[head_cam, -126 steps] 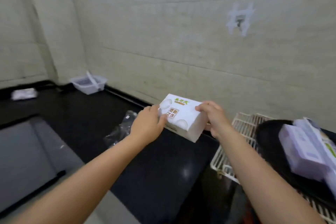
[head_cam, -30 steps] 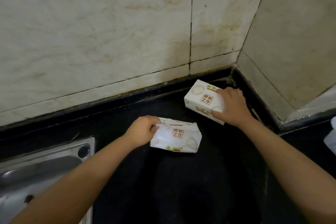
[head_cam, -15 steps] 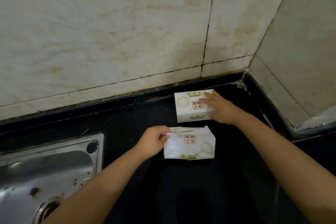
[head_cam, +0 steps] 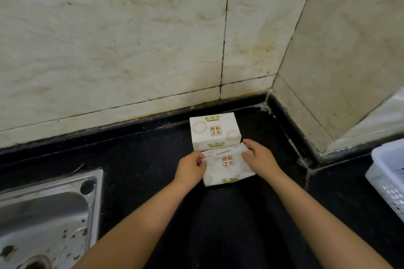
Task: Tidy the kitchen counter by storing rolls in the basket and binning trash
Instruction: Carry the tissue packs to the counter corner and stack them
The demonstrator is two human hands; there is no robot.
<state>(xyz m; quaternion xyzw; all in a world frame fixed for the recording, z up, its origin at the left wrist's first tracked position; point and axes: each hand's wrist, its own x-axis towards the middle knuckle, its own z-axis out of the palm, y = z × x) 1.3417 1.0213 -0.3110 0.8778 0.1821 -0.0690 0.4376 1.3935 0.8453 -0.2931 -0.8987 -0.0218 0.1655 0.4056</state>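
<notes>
Currently both my hands are on the front tissue pack (head_cam: 228,165), a soft white pack lying flat on the black counter (head_cam: 135,159). My left hand (head_cam: 191,166) pinches its left end, fingers curled closed on the wrapper. My right hand (head_cam: 259,158) grips the right end, thumb on top, fingers wrapped round the edge. So both are closed on the same pack.

Landmark is the wall corner (head_cam: 270,94), where the two tiled walls meet the counter. Rear tissue pack (head_cam: 214,130) sits just out from that corner, near the back wall's black upstand; I can't tell if it touches it. It's flat, printed face up, nobody holding it. The front pack sits directly on the near side of the rear one, their long edges touching or overlapping slightly; I can't tell which. Front pack looks crumpled, rear one boxy and square.

Steel sink (head_cam: 43,214) is well away from the corner, along the back wall side, at lower left of the view. White perforated plastic basket (head_cam: 387,172) is on the other side of the corner, along the side wall, cut by the frame edge. Its contents aren't visible. Neither pack is in the basket.
</notes>
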